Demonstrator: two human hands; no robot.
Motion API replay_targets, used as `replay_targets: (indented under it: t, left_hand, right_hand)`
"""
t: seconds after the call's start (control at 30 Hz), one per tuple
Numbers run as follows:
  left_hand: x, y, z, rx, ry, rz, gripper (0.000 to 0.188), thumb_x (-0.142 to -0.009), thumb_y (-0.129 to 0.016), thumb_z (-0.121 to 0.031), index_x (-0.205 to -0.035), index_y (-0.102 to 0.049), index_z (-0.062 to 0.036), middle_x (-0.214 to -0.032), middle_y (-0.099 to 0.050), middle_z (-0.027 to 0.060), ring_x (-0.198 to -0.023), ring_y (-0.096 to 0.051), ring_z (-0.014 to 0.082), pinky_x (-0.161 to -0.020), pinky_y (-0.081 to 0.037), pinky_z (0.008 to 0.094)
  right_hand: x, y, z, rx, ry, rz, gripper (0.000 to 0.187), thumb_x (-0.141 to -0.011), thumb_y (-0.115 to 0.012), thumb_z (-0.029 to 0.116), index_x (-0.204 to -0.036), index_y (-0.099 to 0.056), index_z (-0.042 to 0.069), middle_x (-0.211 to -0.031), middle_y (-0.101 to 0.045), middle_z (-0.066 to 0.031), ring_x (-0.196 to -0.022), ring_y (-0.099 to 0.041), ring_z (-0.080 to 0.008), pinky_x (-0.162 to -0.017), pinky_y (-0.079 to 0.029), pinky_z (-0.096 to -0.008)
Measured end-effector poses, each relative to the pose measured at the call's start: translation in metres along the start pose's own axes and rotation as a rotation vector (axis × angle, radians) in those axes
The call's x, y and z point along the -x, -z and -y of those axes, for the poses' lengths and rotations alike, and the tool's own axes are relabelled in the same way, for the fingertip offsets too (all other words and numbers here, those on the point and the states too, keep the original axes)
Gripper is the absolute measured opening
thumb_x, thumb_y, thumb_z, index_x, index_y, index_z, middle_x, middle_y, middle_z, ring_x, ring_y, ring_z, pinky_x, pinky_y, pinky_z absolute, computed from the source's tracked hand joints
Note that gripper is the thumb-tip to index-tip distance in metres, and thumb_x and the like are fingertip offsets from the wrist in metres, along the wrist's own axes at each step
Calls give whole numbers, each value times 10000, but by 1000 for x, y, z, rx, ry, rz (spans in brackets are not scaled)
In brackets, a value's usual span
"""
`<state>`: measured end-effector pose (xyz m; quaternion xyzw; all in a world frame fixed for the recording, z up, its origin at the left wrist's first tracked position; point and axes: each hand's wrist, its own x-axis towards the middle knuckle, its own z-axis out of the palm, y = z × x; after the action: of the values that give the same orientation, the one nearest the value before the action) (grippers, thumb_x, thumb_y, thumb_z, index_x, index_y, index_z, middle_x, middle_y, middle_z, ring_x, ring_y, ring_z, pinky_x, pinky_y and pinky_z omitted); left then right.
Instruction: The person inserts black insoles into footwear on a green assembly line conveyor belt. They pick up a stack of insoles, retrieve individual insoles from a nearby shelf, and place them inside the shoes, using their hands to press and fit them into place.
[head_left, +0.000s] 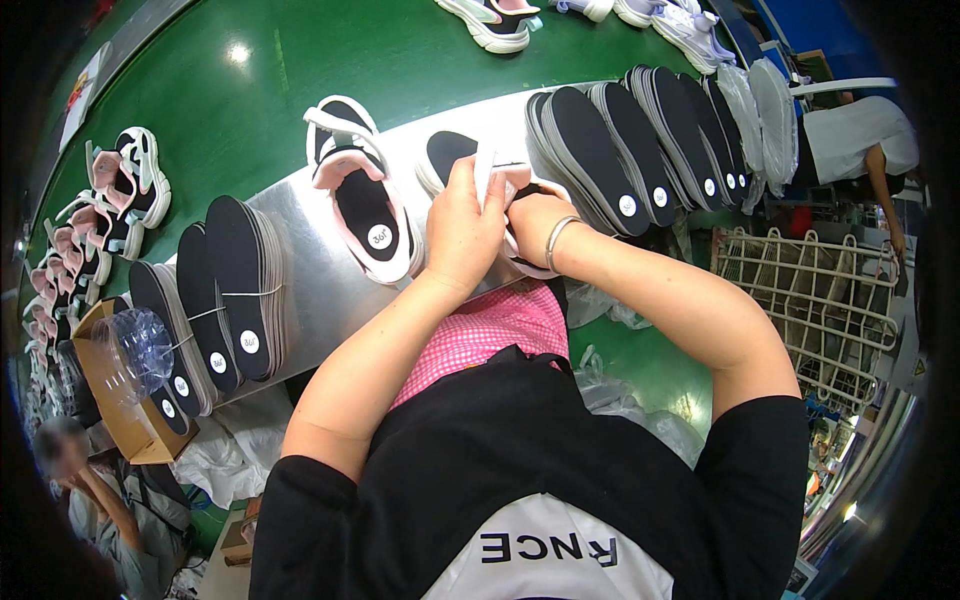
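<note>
A pink, white and black sneaker (pixel 512 172) is between my hands at the middle of the metal bench. My left hand (pixel 465 228) is closed on its upper, at the raised white and pink tongue. My right hand (pixel 540 222), with a bangle at the wrist, reaches into the shoe's opening; its fingers are hidden inside. Just left of this shoe, a black insole (pixel 452 150) lies partly behind my left hand. Further left stands a matching sneaker (pixel 365 205), its opening toward me and a black insole with a round white label inside.
Stacks of black insoles stand at the right (pixel 575 140) and left (pixel 245 270). Several sneakers (pixel 130 180) line the green surface at far left. A cardboard box (pixel 140 435) holds clear plastic. A wire rack (pixel 810 300) is at right. People (pixel 110 500) sit lower left and upper right.
</note>
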<state>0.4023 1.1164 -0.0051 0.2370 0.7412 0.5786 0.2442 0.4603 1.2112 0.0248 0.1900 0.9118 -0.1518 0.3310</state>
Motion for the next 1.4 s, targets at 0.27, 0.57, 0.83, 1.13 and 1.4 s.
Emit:
replay_targets:
  t: [0.27,0.57,0.83,1.13,1.4]
  left_hand:
    - [-3,-6,9,109,53,-2,235,-812,-495,-205,-929,-497,-1,-787,-580,201,-749,-572,341,-642,-440,368]
    - [-4,-9,0,617,289,84,269,-857,-441,-217,-907,-538,29,-779,-587,73,-682,-539,138,-652,-425,244]
    - [-20,-23,-5,580,332,221,295,-868,-371,-200,-886,-538,42,-760,-593,118,-621,-556,159,-582,-450,268]
    - [-4,-12,-42,-34,-339,-427,400,-689,-596,-279,-969,-500,-9,-851,-536,169,-791,-519,316,-792,-352,415]
    - [36,80,-48,-45,-481,-168,120,-771,-513,-122,-790,-541,-7,-738,-548,138,-695,-537,277,-638,-419,344]
  right_hand:
    - [1,-9,-14,-25,58,-77,210,-715,-516,206,-781,-628,41,-774,-608,-154,-750,-584,-292,-715,-443,-363]
    - [15,-22,-28,-1175,1,-229,248,-820,-485,206,-813,-572,-26,-663,-585,-75,-542,-552,-119,-506,-452,-243]
    - [14,-15,-42,-1297,-21,-170,260,-817,-536,271,-749,-562,21,-596,-538,-12,-470,-482,-63,-431,-396,-184]
    - [46,-1,-32,-1305,141,-456,209,-818,-524,189,-679,-537,33,-605,-497,7,-533,-435,-59,-471,-340,-194]
    - [75,-16,-17,-1122,458,-440,197,-852,-474,167,-841,-531,-21,-788,-534,-53,-689,-493,-100,-637,-399,-215]
